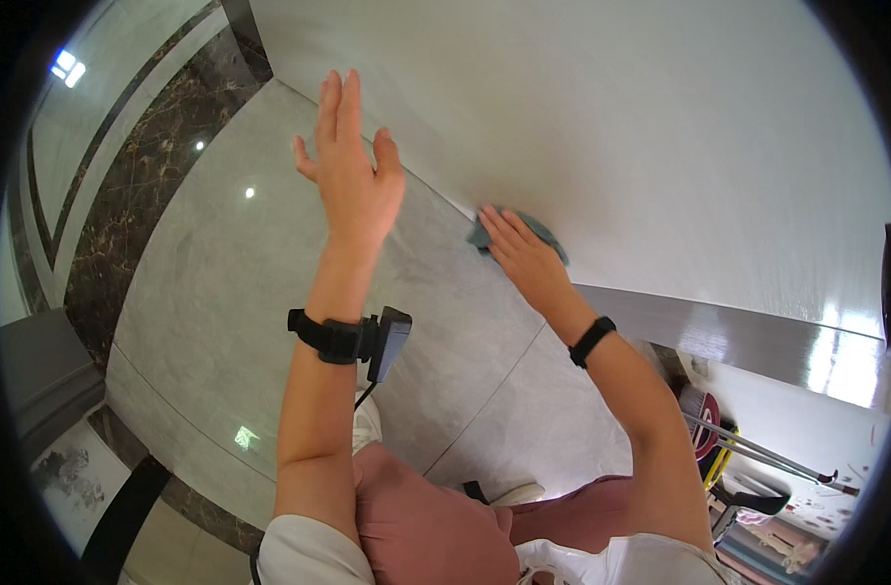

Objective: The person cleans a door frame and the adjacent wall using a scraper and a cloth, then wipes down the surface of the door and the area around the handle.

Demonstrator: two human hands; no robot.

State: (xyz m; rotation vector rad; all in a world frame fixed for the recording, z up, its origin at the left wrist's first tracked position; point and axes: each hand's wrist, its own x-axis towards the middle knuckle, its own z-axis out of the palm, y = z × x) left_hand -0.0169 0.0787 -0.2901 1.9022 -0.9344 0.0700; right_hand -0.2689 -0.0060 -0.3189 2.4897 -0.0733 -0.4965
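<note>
My right hand [524, 256] lies flat on a folded grey-green cloth [555, 243], pressing it against the bottom of a white door [635, 146]. Part of the cloth is hidden under the palm. To the left, my left hand [354, 172] is raised with its fingers apart and holds nothing. It overlaps the door's lower edge in view; whether it touches the door I cannot tell. A black strap with a small dark device [390, 344] sits on my left wrist, and a black band [591, 341] on my right.
Grey floor tiles [218, 292] run beneath, bordered by a dark marble strip [123, 219]. At right, beyond the door's grey edge [708, 322], stand a broom [697, 406] and other long-handled tools. A dark grey frame [43, 373] stands at far left.
</note>
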